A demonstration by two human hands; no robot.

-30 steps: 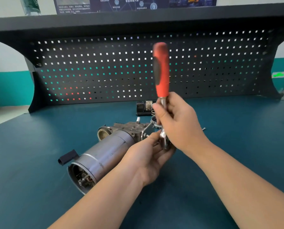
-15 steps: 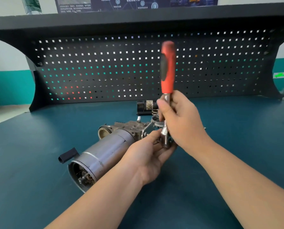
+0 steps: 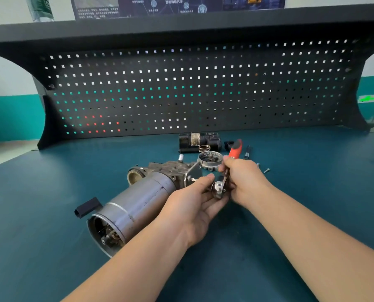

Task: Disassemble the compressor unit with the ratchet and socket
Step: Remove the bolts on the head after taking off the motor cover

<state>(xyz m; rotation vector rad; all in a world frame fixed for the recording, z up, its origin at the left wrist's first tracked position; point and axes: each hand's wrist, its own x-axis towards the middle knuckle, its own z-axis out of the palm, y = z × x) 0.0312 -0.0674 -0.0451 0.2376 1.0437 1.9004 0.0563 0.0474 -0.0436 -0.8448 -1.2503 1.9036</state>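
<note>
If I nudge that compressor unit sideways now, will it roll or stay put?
The compressor unit would probably try to roll: its motor can is a smooth cylinder lying on its side. The blocky head at its far end should check that. All that metal suggests it is heavy.

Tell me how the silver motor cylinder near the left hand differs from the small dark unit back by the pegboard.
The silver motor cylinder is bare light metal; the dark unit is mostly black with a pale label. The cylinder lies at a slant with its open end toward the camera, while the dark unit lies crosswise along the pegboard. The cylinder looks much bigger, though it is also nearer. Both lie on their sides on the blue table.
</note>
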